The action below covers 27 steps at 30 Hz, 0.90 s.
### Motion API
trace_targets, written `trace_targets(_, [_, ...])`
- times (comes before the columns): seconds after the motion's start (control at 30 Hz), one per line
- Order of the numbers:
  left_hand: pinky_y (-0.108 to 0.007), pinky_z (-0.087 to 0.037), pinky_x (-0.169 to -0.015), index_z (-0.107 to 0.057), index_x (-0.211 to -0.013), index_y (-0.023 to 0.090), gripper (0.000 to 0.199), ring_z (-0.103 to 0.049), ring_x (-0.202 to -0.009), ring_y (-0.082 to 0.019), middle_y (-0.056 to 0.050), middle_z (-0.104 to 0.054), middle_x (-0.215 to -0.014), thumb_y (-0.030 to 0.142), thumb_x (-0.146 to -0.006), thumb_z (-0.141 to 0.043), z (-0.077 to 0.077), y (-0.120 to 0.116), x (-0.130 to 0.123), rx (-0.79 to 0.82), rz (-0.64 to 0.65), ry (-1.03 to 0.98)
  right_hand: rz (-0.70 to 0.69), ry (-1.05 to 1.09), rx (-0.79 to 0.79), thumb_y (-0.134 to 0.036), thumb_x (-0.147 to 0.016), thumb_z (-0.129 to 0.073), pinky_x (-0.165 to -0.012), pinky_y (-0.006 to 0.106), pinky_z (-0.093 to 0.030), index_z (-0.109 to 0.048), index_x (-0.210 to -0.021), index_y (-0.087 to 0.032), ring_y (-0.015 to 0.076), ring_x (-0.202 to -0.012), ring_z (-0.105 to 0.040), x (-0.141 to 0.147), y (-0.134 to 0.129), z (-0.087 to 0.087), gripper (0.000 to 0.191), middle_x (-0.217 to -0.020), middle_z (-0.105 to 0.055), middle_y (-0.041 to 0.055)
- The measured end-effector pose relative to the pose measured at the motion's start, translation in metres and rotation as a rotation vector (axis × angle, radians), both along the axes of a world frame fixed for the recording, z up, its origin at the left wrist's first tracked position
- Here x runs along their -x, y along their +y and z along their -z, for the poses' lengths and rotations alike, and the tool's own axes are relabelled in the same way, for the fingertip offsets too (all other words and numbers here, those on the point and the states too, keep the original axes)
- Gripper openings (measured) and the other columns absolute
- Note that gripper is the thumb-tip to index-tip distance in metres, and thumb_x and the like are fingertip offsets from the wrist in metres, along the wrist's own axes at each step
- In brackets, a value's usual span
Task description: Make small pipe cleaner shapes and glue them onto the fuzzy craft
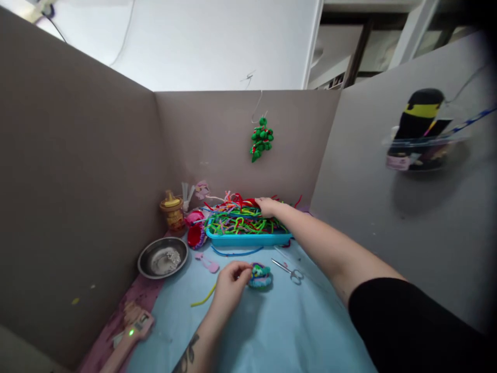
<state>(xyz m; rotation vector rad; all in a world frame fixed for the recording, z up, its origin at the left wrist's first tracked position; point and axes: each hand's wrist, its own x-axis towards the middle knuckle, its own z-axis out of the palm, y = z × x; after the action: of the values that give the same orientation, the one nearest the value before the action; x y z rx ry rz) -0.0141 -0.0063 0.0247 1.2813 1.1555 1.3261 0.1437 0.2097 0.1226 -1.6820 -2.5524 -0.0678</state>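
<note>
While L hand [231,282] pinches 1 blue-green pc [261,277], R hand [266,207] is over 1 tray [250,240], grip unclear.

Small rounded teal fuzzy piece [261,280], green and purple within, near a blue tray [250,240] of tangled multicoloured stems [240,226].

One camera looks from the person's head, forward and down across the desk [310,331] to the grey back panel [209,134]. The wide view takes in both side panels [85,181]; the black sleeve [411,321] looms large at lower right, the left hand [231,285] lying nearer than the right hand [266,207].
</note>
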Motion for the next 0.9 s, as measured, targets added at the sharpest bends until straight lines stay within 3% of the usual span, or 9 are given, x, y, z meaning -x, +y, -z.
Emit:
trace_targets(0.13, [-0.023, -0.040, -0.056, -0.064, -0.086, 0.014, 0.029, -0.053, -0.056, -0.012, 0.000, -0.059, -0.060, 0.032, -0.064, -0.070, 0.005, -0.001, 0.001, -0.012, 0.019, -0.070, -0.047, 0.034, -0.024, -0.013, -0.074, -0.057, -0.096, 0.033, -0.035, -0.048, -0.126, -0.011, 0.0286, -0.116, -0.046, -0.025, -0.024, -0.020, 0.052, -0.132, -0.045, 0.0182])
trace_targets(0.23, [-0.022, -0.040, -0.055, -0.059, -0.082, 0.015, 0.030, -0.052, -0.055, -0.011, 0.001, -0.058, -0.060, 0.033, -0.062, -0.072, 0.005, -0.003, -0.002, -0.029, -0.029, -0.094, -0.199, 0.160, -0.060, -0.012, -0.077, -0.051, -0.098, 0.032, -0.034, -0.053, -0.122, -0.015, 0.0245, -0.116, -0.047, -0.037, -0.073, -0.025, 0.045, -0.127, -0.052, 0.0117])
trace_targets(0.33, [-0.021, -0.040, -0.053, -0.056, -0.075, 0.015, 0.028, -0.052, -0.053, -0.011, 0.002, -0.057, -0.058, 0.035, -0.063, -0.071, -0.003, -0.006, -0.016, -0.031, -0.027, -0.118, -0.366, 0.407, 0.026, -0.016, -0.075, -0.053, -0.094, 0.034, -0.038, -0.061, -0.110, -0.019, 0.0232, -0.107, -0.054, -0.041, -0.135, -0.006, 0.036, -0.115, -0.061, 0.0080])
trace_targets(0.47, [-0.021, -0.042, -0.057, -0.060, -0.073, 0.014, 0.023, -0.055, -0.058, -0.011, -0.001, -0.061, -0.063, 0.032, -0.064, -0.071, -0.015, -0.006, -0.044, -0.084, 0.047, -0.088, -0.253, 0.864, 0.188, -0.017, -0.074, -0.050, -0.078, 0.032, -0.047, -0.060, -0.104, -0.021, 0.0193, -0.087, -0.061, -0.036, -0.193, 0.046, 0.032, -0.104, -0.064, 0.0060])
trace_targets(0.57, [-0.022, -0.044, -0.061, -0.063, -0.074, 0.014, 0.023, -0.057, -0.062, -0.012, -0.002, -0.064, -0.068, 0.030, -0.062, -0.073, -0.010, 0.000, -0.058, -0.082, 0.074, -0.090, -0.019, 1.267, 0.197, -0.016, -0.074, -0.045, -0.072, 0.030, -0.048, -0.055, -0.101, -0.020, 0.0171, -0.083, -0.060, -0.030, -0.206, 0.083, 0.030, -0.095, -0.062, 0.0049])
trace_targets(0.63, [-0.023, -0.044, -0.062, -0.065, -0.076, 0.014, 0.024, -0.058, -0.064, -0.013, -0.004, -0.066, -0.071, 0.030, -0.060, -0.074, -0.002, 0.003, -0.059, -0.043, 0.075, -0.074, 0.077, 1.400, 0.218, -0.017, -0.072, -0.045, -0.069, 0.030, -0.048, -0.052, -0.102, -0.019, 0.0157, -0.075, -0.059, -0.028, -0.206, 0.101, 0.031, -0.093, -0.061, 0.0049])
trace_targets(0.73, [-0.025, -0.046, -0.064, -0.068, -0.079, 0.013, 0.029, -0.061, -0.069, -0.016, -0.007, -0.069, -0.076, 0.032, -0.058, -0.075, 0.010, 0.004, -0.055, 0.013, 0.051, -0.056, 0.057, 1.458, 0.179, -0.018, -0.072, -0.047, -0.072, 0.031, -0.047, -0.051, -0.100, -0.019, 0.0163, -0.077, -0.058, -0.032, -0.204, 0.115, 0.029, -0.091, -0.060, 0.0045])
trace_targets(0.9, [-0.027, -0.048, -0.066, -0.065, -0.085, 0.013, 0.041, -0.062, -0.066, -0.016, -0.006, -0.069, -0.074, 0.037, -0.055, -0.078, 0.014, 0.000, -0.049, 0.042, 0.033, -0.115, -0.008, 1.356, 0.086, -0.021, -0.073, -0.051, -0.069, 0.029, -0.045, -0.057, -0.087, -0.019, 0.0173, -0.078, -0.057, -0.037, -0.206, 0.119, 0.015, -0.082, -0.061, 0.0026])
